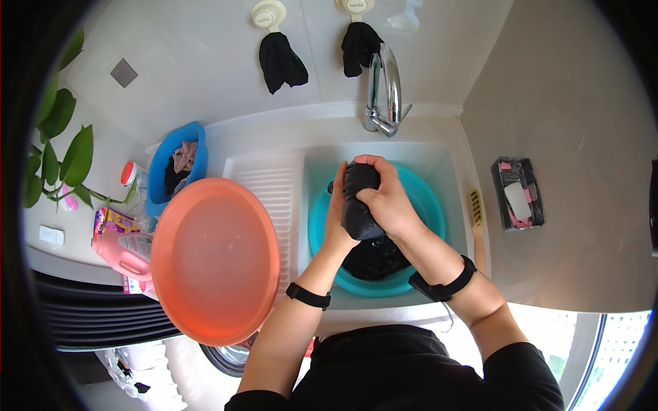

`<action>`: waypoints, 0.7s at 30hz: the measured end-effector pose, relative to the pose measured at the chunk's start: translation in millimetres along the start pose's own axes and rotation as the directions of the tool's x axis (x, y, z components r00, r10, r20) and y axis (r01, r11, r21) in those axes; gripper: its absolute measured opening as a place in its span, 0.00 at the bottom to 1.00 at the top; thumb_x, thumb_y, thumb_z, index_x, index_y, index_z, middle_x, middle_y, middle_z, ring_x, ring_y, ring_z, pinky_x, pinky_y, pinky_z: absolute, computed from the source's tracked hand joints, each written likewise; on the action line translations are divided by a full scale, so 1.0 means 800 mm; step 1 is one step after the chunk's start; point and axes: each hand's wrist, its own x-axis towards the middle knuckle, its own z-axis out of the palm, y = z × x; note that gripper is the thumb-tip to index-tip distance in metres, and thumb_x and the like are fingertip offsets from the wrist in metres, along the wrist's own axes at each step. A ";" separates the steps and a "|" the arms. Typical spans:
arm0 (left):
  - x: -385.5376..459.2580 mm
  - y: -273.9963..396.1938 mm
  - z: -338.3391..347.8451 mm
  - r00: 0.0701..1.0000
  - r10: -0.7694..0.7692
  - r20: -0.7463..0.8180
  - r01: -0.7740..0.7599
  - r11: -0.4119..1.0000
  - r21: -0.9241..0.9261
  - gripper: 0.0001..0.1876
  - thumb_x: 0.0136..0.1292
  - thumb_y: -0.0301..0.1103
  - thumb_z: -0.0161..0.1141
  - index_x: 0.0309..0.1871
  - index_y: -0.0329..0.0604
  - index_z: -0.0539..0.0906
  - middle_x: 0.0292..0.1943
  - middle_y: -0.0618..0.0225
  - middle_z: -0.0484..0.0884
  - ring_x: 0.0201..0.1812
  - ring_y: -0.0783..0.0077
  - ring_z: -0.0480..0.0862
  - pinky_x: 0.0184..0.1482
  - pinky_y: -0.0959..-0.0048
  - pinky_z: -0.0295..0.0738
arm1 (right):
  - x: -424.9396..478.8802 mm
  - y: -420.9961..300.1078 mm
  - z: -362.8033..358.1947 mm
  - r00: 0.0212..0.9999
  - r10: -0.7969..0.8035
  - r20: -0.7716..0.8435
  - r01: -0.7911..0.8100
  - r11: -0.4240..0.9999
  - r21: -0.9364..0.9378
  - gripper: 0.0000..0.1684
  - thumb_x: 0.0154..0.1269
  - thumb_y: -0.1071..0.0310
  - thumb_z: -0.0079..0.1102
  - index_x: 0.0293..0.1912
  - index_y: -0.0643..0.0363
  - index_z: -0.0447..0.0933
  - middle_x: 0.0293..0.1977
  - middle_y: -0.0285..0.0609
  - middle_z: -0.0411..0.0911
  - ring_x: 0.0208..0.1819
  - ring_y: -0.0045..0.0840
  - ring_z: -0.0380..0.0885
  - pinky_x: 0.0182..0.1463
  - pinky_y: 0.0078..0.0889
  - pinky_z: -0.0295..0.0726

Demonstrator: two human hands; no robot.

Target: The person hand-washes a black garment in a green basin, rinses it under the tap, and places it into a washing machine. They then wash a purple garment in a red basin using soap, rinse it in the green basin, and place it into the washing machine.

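Observation:
Both hands clasp a bunched wet black cloth (361, 205) above a teal plastic basin (432, 205). My left hand (339, 216) presses on the cloth's left side, its fingers pointing up. On the right side, my right hand (388, 200) wraps over the top, with its thumb across the middle. More black fabric (375, 259) lies in the basin beneath, which stands in the white laundry sink (334, 150). A chrome faucet (393, 87) rises behind the sink.
An orange basin (218, 262) of cloudy water rests left, over the ribbed washboard (285, 190). Beyond are a blue basket (154, 174) of clothes and a pink detergent bottle (115, 251). A scrub brush (475, 208) and soap box (518, 194) lie right; black cloths (280, 61) hang from hooks.

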 end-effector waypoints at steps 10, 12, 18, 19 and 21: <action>-0.010 -0.001 -0.011 0.973 0.105 -0.208 -0.055 0.971 0.233 0.30 0.55 0.32 0.70 0.62 0.40 0.74 0.53 0.60 0.83 0.56 0.65 0.82 0.58 0.70 0.74 | -0.015 0.054 -0.040 0.997 -0.036 0.062 0.051 0.968 -0.247 0.38 0.54 0.67 0.63 0.66 0.52 0.65 0.63 0.51 0.59 0.63 0.44 0.64 0.68 0.39 0.65; -0.012 -0.001 -0.005 0.975 -0.007 -0.222 0.032 0.993 0.111 0.27 0.60 0.27 0.66 0.63 0.38 0.72 0.55 0.62 0.80 0.57 0.69 0.79 0.59 0.71 0.73 | -0.028 0.067 -0.032 0.983 0.121 -0.140 -0.166 0.913 -0.374 0.43 0.54 0.60 0.65 0.69 0.49 0.60 0.67 0.52 0.55 0.65 0.50 0.61 0.69 0.45 0.63; -0.017 0.018 0.022 0.921 -0.205 -0.330 0.099 0.945 -0.312 0.22 0.65 0.23 0.59 0.62 0.40 0.71 0.55 0.66 0.77 0.55 0.73 0.78 0.60 0.70 0.74 | -0.051 0.107 -0.031 0.770 0.593 0.234 -0.628 0.642 0.440 0.65 0.62 0.43 0.61 0.73 0.30 0.15 0.75 0.48 0.41 0.72 0.52 0.53 0.64 0.80 0.57; -0.020 0.030 0.028 0.903 -0.288 -0.320 0.123 0.886 -0.447 0.22 0.65 0.23 0.59 0.62 0.41 0.71 0.56 0.66 0.76 0.55 0.73 0.78 0.60 0.70 0.74 | -0.053 0.106 -0.030 0.799 0.549 0.244 -0.588 0.629 0.508 0.62 0.63 0.46 0.62 0.74 0.29 0.20 0.74 0.47 0.45 0.71 0.48 0.56 0.64 0.73 0.62; -0.024 0.026 0.035 0.902 -0.316 -0.295 0.139 0.858 -0.494 0.22 0.67 0.25 0.59 0.63 0.44 0.69 0.56 0.67 0.76 0.56 0.74 0.77 0.60 0.70 0.75 | -0.057 0.102 -0.027 0.853 0.457 0.252 -0.502 0.585 0.636 0.55 0.65 0.50 0.62 0.76 0.28 0.31 0.70 0.46 0.54 0.69 0.41 0.62 0.64 0.61 0.71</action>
